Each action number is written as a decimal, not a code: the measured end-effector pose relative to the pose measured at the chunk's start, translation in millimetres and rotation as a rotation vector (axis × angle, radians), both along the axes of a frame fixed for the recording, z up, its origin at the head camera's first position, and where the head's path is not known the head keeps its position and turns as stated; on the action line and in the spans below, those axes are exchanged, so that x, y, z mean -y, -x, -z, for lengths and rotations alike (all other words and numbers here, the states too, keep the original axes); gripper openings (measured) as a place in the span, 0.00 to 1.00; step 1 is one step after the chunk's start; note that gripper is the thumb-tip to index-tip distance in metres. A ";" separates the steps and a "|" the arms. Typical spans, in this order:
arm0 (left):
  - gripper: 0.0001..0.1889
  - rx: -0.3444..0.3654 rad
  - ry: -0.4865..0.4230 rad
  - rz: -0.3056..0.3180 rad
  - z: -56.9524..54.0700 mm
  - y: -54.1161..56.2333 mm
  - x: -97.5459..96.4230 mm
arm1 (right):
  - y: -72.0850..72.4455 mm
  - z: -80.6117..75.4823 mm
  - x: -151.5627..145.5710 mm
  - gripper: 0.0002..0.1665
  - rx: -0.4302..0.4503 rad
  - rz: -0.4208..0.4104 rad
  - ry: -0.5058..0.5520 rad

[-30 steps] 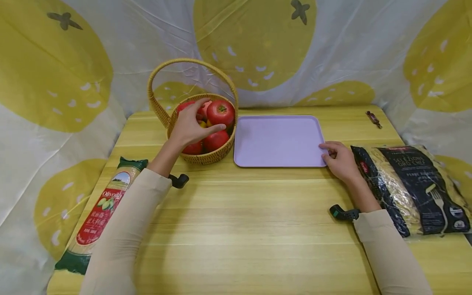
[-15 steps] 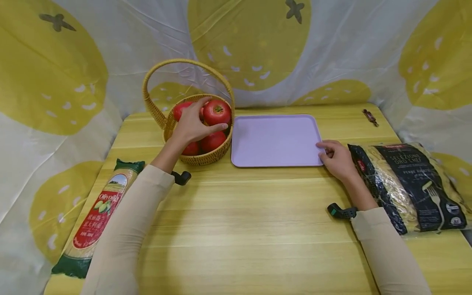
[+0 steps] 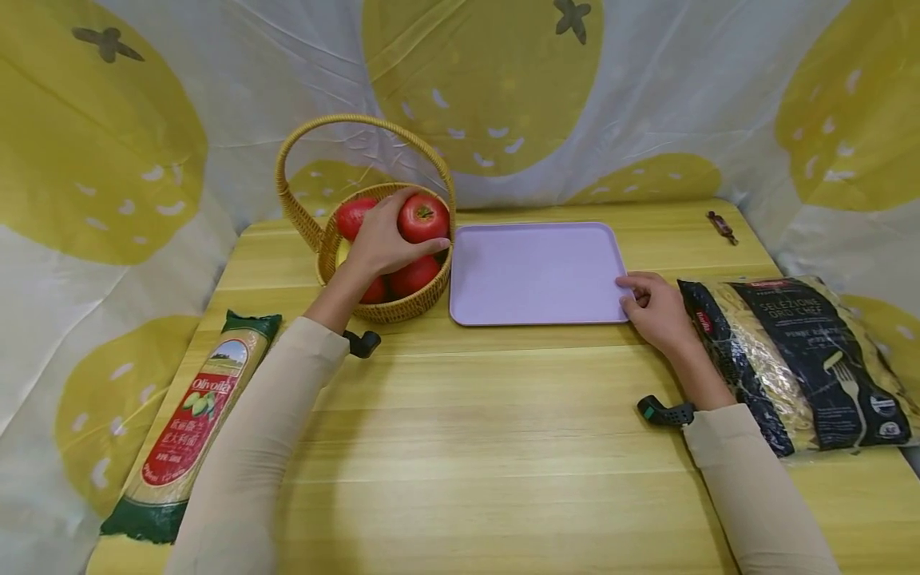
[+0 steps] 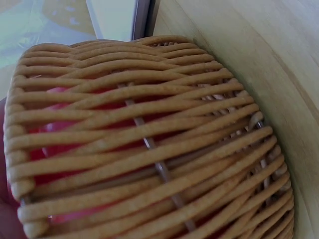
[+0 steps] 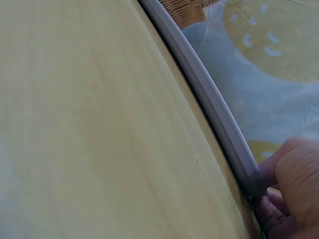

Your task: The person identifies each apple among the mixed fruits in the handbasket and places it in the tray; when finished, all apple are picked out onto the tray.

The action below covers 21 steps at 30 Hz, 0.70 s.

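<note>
In the head view my left hand (image 3: 388,239) reaches into a wicker basket (image 3: 413,307), its fingers and thumb curved around a red apple (image 3: 424,217). More red fruit, including one apple (image 3: 415,275) below the thumb, lies about the hand. Basket weave (image 4: 149,129) fills the left wrist view, with red showing through the gaps; the grip itself is hidden there. My right hand (image 3: 654,307) pinches the right edge of a lilac tray (image 3: 535,275) lying flat on the table. Thumb and fingers meet at the tray's corner (image 5: 249,181) in the right wrist view.
A bag of spaghetti (image 3: 190,431) lies at the left, partly beneath the left sleeve. A black bag of penne (image 3: 805,363) lies to the right of the right hand. A small wrapped candy (image 3: 722,228) sits at the back right. Patterned cloth (image 3: 489,80) encloses the table.
My left hand has shifted slightly right, closing in around the apple. The head view has turned a little. My right hand stays at the tray's edge.
</note>
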State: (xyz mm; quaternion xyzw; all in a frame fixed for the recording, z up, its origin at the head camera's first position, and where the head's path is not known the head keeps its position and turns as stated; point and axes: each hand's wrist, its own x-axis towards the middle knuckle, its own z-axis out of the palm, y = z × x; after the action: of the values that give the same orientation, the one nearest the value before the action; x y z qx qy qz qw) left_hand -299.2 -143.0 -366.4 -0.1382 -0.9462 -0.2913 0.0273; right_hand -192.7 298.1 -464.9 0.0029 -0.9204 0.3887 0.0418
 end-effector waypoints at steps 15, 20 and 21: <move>0.50 0.016 -0.004 -0.034 -3.2 -2.9 -9.2 | -0.4 8.3 -1.1 0.21 -0.103 0.009 -0.059; 0.48 0.009 -0.019 -0.032 -2.8 -4.3 -7.9 | -1.6 10.5 -1.2 0.20 -0.096 0.002 -0.049; 0.48 0.008 -0.023 -0.032 -2.5 -4.7 -7.5 | -1.6 11.0 -1.2 0.20 -0.095 0.001 -0.046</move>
State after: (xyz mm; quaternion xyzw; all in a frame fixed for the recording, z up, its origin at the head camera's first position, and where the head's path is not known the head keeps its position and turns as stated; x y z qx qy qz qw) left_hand -294.6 -135.5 -363.8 -0.1216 -0.9450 -0.3022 0.0297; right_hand -191.1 299.3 -475.9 0.0220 -0.9261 0.3668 0.0853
